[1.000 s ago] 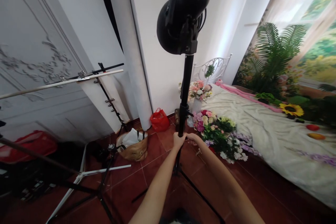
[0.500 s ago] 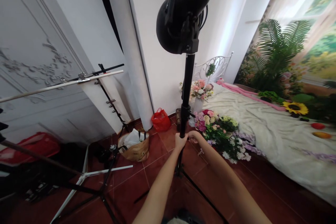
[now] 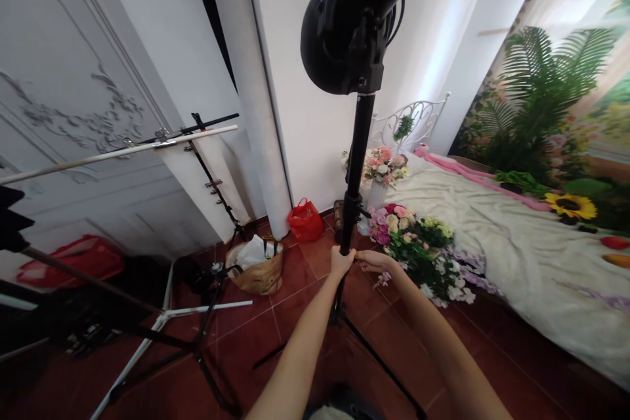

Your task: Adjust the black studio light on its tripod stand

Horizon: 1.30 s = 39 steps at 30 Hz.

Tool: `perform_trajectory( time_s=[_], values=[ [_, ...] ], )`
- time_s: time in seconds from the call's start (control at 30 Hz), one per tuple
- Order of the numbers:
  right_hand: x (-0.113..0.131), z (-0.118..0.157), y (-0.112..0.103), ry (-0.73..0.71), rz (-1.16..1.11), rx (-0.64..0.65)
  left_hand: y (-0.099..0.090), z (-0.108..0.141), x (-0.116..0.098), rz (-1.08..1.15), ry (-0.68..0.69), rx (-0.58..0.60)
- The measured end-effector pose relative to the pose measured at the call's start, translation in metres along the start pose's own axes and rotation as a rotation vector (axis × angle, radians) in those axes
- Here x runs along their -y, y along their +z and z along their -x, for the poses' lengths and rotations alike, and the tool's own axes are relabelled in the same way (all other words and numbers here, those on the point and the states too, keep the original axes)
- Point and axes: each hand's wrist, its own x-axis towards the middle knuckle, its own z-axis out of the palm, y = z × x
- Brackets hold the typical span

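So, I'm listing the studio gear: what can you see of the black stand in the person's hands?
The black stand has a slim, smooth shaft, seemingly metal, roughly upright, with a collar partway down. Two thin legs show, spread over the red tiled floor. On top is a rounded black lamp head, cut off by the picture's edge. The left hand grips the shaft; the right hand is beside it, its contact unclear.

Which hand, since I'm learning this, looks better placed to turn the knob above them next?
Probably the right hand: the knob juts toward its side; the left hand grips the pole.
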Motion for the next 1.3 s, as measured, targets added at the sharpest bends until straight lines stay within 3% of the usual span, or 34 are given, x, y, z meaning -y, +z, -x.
perform_trajectory(
  time_s=[0.1, 0.2, 0.33, 0.43, 0.57, 0.7, 0.77, 0.87, 0.97, 1.03, 1.13, 1.3],
  values=[
    [-0.015, 0.003, -0.009, 0.025, -0.149, 0.258, 0.0, 0.001, -0.003, 0.016, -0.006, 0.007],
    [-0.013, -0.002, -0.018, 0.015, -0.105, 0.34, 0.0, 0.001, -0.005, 0.036, -0.017, 0.009],
    [0.018, -0.021, -0.025, 0.035, 0.364, 0.477, 0.0, 0.001, -0.004, 0.025, -0.034, 0.007],
    [0.043, -0.036, -0.02, -0.068, 0.78, 0.491, 0.0, 0.001, -0.004, 0.014, -0.05, 0.025],
    [0.052, -0.047, -0.006, -0.18, 0.999, 0.406, 0.0, 0.001, -0.005, 0.019, -0.053, 0.013],
    [0.042, -0.04, -0.001, -0.305, 1.08, 0.333, 0.0, 0.001, -0.007, 0.031, -0.054, 0.011],
    [0.032, -0.027, 0.0, -0.407, 1.13, 0.242, 0.0, 0.001, -0.008, 0.041, -0.047, 0.01],
    [0.011, 0.0, 0.0, -0.58, 1.155, -0.009, 0.0, 0.002, -0.009, 0.048, -0.02, 0.012],
    [-0.007, 0.028, 0.001, -0.713, 1.071, -0.164, 0.0, 0.002, -0.007, 0.058, -0.039, 0.002],
    [-0.006, 0.043, 0.003, -0.764, 0.932, -0.228, 0.0, 0.002, -0.004, 0.071, -0.05, -0.008],
    [0.023, 0.058, 0.015, -0.792, 0.603, -0.355, -0.001, 0.0, 0.001, 0.08, -0.043, 0.015],
    [0.106, 0.06, 0.059, -0.815, 0.132, -0.465, -0.001, -0.001, 0.003, 0.107, -0.019, 0.033]
  ],
)
